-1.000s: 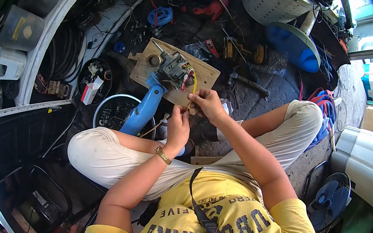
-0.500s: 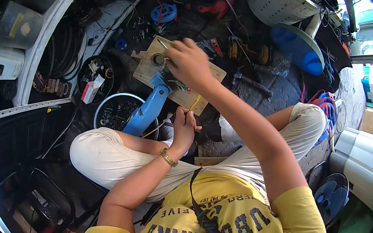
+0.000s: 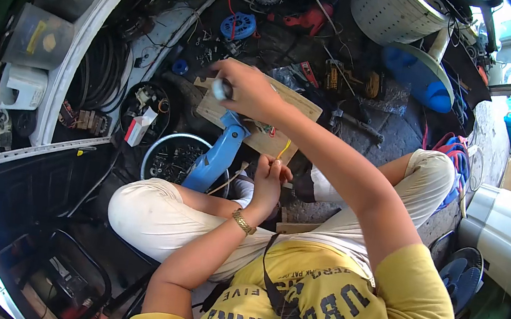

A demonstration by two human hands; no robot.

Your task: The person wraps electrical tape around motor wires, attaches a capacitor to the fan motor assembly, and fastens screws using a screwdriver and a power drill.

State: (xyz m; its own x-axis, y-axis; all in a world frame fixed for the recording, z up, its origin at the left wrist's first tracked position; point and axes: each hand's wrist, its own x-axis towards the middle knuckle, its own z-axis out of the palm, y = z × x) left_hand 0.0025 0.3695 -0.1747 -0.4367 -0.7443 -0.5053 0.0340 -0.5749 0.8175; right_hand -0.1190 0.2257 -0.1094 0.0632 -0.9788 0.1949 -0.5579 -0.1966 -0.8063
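Yellow wires (image 3: 284,148) rise from the pinched fingers of my left hand (image 3: 271,171), which is in front of the wooden board (image 3: 304,105). Over the board's left part, my right hand (image 3: 245,87) is closed round a small roll (image 3: 221,89), tilted with its pale round side showing. The motor on the board is mostly hidden beneath my right hand and forearm. A blue stand arm (image 3: 217,158) reaches up to the board's near edge.
A basin of small metal parts (image 3: 168,162) lies left of the blue arm. Beyond the board are a red tool (image 3: 309,21), a blue round part (image 3: 239,26) and a yellow-black drill (image 3: 375,85). A hammer (image 3: 360,125) rests right of the board.
My right hand has left the wires beside my left hand, reached over the motor and taken hold of the roll. My left hand has kept its pinch on the wires. The view has shifted slightly.
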